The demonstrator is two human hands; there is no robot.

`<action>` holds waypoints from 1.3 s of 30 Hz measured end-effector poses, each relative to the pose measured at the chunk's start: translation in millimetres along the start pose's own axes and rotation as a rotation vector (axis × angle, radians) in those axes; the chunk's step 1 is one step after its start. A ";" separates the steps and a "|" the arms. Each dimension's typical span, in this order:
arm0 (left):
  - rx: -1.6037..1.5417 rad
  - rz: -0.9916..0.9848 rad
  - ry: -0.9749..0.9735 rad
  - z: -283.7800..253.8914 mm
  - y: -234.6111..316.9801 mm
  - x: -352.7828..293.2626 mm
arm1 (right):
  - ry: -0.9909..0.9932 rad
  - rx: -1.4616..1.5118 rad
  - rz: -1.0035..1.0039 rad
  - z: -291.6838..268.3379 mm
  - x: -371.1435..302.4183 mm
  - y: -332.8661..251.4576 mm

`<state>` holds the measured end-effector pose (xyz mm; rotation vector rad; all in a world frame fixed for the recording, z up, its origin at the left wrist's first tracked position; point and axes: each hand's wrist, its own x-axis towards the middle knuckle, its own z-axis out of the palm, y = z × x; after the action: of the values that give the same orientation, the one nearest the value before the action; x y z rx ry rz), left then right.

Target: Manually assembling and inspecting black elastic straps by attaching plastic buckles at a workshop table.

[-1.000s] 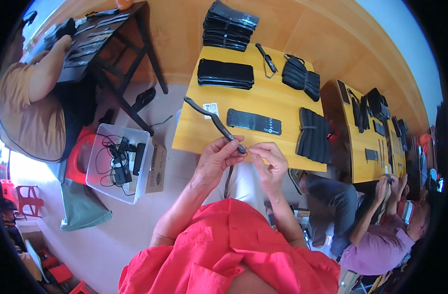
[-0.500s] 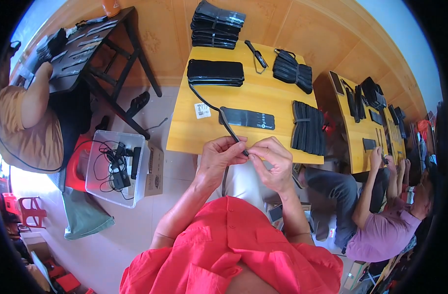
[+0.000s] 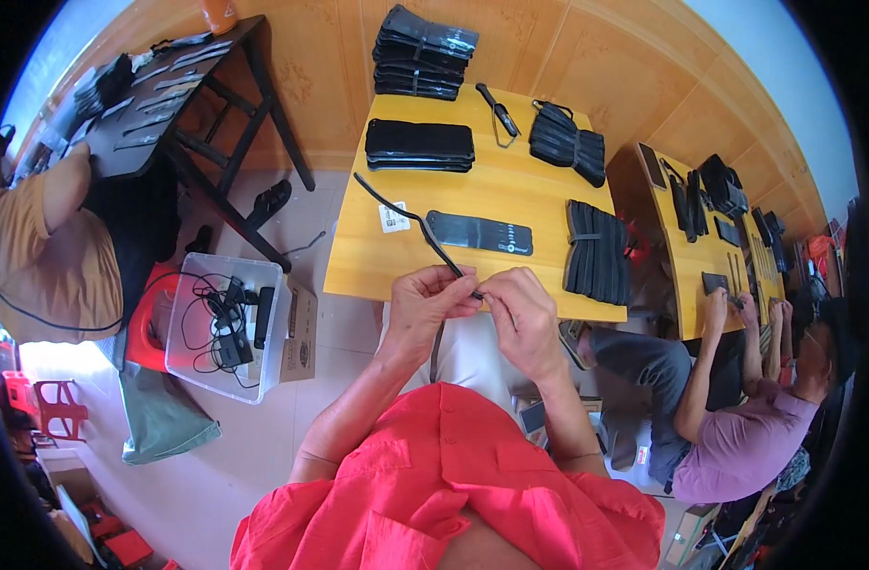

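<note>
Wood panelling (image 3: 311,85) stands behind our yellow table (image 3: 539,195), where a black bundle (image 3: 598,252) lies already banded and a flat black sleeve (image 3: 480,234) lies loose. We hold a thin black strap (image 3: 434,243) at the near edge, its far end reaching above the table. Our left hand (image 3: 429,302) and right hand (image 3: 522,309) both pinch it, each grip closed; fingers hide whether that part is finished, so we cannot tell.

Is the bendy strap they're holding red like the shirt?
No, the strap in the left hand is black, and the shirt is red.
</note>
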<state>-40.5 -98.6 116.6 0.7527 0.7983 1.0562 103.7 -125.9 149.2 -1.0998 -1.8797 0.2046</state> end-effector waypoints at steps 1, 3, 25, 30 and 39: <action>0.002 0.002 0.002 -0.6 -0.7 -0.3 | -0.015 0.014 0.011 -0.1 0.3 0.5; 0.004 0.006 0.003 -1.2 -0.5 0.2 | -0.029 0.027 0.021 1.5 -0.2 -0.5; 1.093 0.247 0.100 -14.5 26.1 -18.2 | -0.098 0.338 0.326 33.3 -9.0 -0.3; 1.055 0.214 0.001 -26.0 24.9 -22.9 | -0.163 0.571 0.408 39.0 -10.5 -2.0; 0.843 0.138 -0.242 -27.3 41.6 -27.3 | -0.284 1.118 0.613 35.2 -11.7 8.9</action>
<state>-89.9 -107.3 143.1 1.6349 0.9908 0.7011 83.9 -119.6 117.2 -0.7897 -1.2148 1.5984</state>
